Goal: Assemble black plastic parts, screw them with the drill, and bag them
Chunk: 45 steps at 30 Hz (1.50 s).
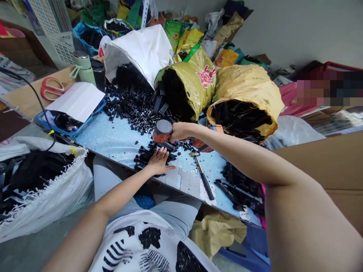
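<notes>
My right hand (180, 131) is wrapped round an orange and dark grey cordless drill (162, 131), held over the blue-covered bench. The drill's rounded grey end faces up to the left; its tip is hidden. Below it, my left hand (158, 161) lies with fingers spread on a row of black plastic parts (141, 158) at the bench's front edge. A small hammer (204, 177) with a dark handle lies to the right of that hand. Behind the drill is a heap of small black pieces with metal pins or screws (138, 113).
A white sack (144, 41), an olive-yellow sack (195, 75) and an orange-yellow sack (249, 83) spill black parts. Leftward are a blue tray (74, 130), scissors (52, 89) and a green bottle (85, 70). More black parts (241, 185) lie right; another white sack (76, 181) stands left.
</notes>
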### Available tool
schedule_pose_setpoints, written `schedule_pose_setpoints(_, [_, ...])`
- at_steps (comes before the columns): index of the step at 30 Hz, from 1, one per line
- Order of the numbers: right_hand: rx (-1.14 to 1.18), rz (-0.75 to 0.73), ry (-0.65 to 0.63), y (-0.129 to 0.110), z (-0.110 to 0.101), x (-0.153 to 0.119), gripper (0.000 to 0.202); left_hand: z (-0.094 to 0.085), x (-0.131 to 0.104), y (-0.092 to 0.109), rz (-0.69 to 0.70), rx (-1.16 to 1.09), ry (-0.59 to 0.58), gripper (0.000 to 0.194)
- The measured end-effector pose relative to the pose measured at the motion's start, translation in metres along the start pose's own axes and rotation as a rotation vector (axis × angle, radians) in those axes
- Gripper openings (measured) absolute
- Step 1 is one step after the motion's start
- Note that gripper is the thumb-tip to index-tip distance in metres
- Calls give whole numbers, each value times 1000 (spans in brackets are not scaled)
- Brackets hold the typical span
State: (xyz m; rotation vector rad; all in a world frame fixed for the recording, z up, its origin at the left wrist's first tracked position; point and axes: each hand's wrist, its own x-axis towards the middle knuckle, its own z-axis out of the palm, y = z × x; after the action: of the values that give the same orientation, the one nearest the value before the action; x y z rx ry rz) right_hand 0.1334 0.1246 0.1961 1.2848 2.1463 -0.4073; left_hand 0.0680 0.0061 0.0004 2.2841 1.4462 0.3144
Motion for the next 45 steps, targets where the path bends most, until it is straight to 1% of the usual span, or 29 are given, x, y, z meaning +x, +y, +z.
schedule_pose_setpoints(2, [5, -43, -9, 2, 1, -1, 26, -1, 3, -1, 15, -8, 4, 91])
schedule_pose_setpoints(4, [14, -83, 12, 4, -1, -5, 25, 0, 5, -3, 34, -7, 30, 91])
schedule_pose_setpoints(7, [33, -70, 41, 4, -9, -12, 26, 3, 5, -5, 51, 3, 52, 90])
schedule_pose_setpoints(10, [58, -51, 8, 0, -13, -13, 26, 5, 5, -7, 50, 0, 35, 90])
schedule_pose_setpoints(13, [71, -83, -40, -5, -8, -3, 25, 5, 7, -7, 55, -13, 23, 92])
schedule_pose_setpoints(16, [30, -76, -57, -9, 1, 5, 20, 2, 7, -6, 62, -16, 25, 91])
schedule_pose_setpoints(19, [7, -73, -17, -13, 6, -1, 21, 1, -4, -2, 51, 5, 41, 87])
schedule_pose_setpoints(22, [-35, -70, 28, -19, 4, -17, 21, 4, -25, -1, -6, 27, 67, 88])
schedule_pose_setpoints(23, [-55, -72, 37, -22, 3, -22, 21, 6, -32, -1, -6, 37, 86, 88])
schedule_pose_setpoints(26, [-58, -110, 53, -33, 1, -28, 20, 10, -48, -4, 73, 76, 164, 89])
schedule_pose_setpoints(28, [9, -120, 21, -41, 2, -23, 21, 12, -51, -7, 107, 92, 194, 90])
schedule_pose_setpoints(30, [61, -109, -34, -50, 5, -14, 22, 14, -50, -8, 111, 97, 189, 92])
schedule_pose_setpoints(32, [45, -99, -74, -57, 7, -5, 22, 15, -48, -9, 104, 101, 181, 94])
schedule_pose_setpoints(35, [-20, -102, -73, -65, 7, -1, 22, 17, -47, -10, 100, 103, 181, 96])
schedule_pose_setpoints(37, [-45, -101, -59, -67, 6, -8, 21, 17, -46, -11, 104, 103, 179, 97])
schedule_pose_setpoints(39, [-87, -115, -19, -68, 6, -19, 20, 15, -46, -10, 106, 103, 166, 99])
schedule_pose_setpoints(42, [-138, -179, 34, -71, 8, -35, 19, 13, -47, -9, 91, 113, 155, 99])
schedule_pose_setpoints(45, [-109, -224, -17, -82, 12, -44, 17, 12, -48, -6, 62, 130, 170, 95])
